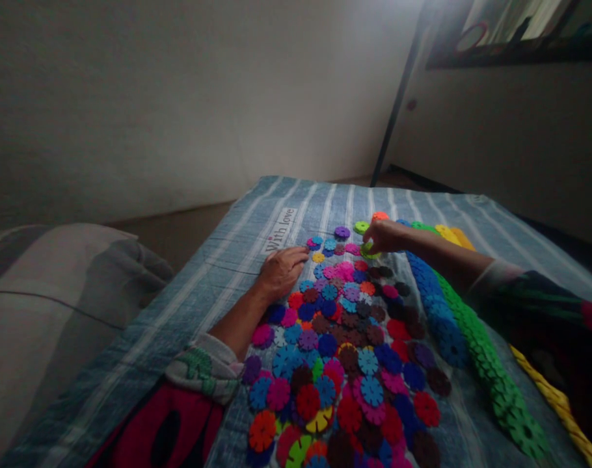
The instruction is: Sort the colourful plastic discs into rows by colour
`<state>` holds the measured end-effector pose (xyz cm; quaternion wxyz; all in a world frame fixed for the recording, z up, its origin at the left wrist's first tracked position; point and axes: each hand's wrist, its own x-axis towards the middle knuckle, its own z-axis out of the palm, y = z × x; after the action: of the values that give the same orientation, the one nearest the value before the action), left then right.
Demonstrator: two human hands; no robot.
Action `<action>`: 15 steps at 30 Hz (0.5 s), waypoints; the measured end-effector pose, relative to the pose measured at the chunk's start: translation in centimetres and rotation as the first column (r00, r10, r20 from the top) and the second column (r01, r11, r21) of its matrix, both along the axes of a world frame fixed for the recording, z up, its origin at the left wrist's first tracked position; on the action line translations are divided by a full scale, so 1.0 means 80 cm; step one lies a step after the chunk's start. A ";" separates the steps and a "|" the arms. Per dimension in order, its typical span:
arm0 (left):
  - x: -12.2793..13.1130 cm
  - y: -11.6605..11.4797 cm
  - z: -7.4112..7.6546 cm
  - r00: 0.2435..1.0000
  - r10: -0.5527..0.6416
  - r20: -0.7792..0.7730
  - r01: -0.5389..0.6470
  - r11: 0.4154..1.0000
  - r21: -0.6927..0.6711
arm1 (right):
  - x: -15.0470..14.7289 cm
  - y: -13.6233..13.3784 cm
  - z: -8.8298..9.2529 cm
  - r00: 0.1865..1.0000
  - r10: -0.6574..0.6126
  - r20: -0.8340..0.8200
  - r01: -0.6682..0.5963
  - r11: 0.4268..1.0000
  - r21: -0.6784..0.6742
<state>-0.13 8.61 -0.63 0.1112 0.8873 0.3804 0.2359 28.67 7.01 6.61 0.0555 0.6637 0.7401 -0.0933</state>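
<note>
Notched plastic discs in many colours, like interlocking snowflake discs [328, 343], lie spread and overlapping down the middle of the cloth. My left hand [282, 268] rests flat at the left edge of the spread, fingers stretched out, tips by a pink and blue disc [314, 243]. At the far right end, the fingers of my right hand [384, 235] are pinched together on a lime green disc [371, 252]; they partly cover it. Around that hand lie another lime disc [361, 227], an orange disc [380, 216] and a purple disc [342, 232].
To the right lie long rows of overlapping discs: a blue row [435, 312], a green row [491, 383] and a yellow row [554, 396], partly under my right arm. A striped blue cloth [188, 292] covers the surface. A pale draped shape [56, 325] stands at left.
</note>
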 end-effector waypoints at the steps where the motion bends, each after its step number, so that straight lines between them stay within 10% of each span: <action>1: 0.000 0.000 0.000 1.000 0.001 -0.005 -0.001 1.000 -0.001 | -0.001 -0.001 0.000 0.999 0.004 0.031 -0.004 1.000 -0.004; 15: -0.001 0.002 -0.003 1.000 0.001 0.019 -0.001 1.000 0.005 | -0.020 -0.015 -0.004 0.975 0.082 0.207 -0.082 0.997 -0.013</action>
<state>-0.21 8.75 -0.86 0.1127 0.8851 0.3791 0.2454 27.11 5.77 6.30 0.1376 0.6386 0.7568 -0.0226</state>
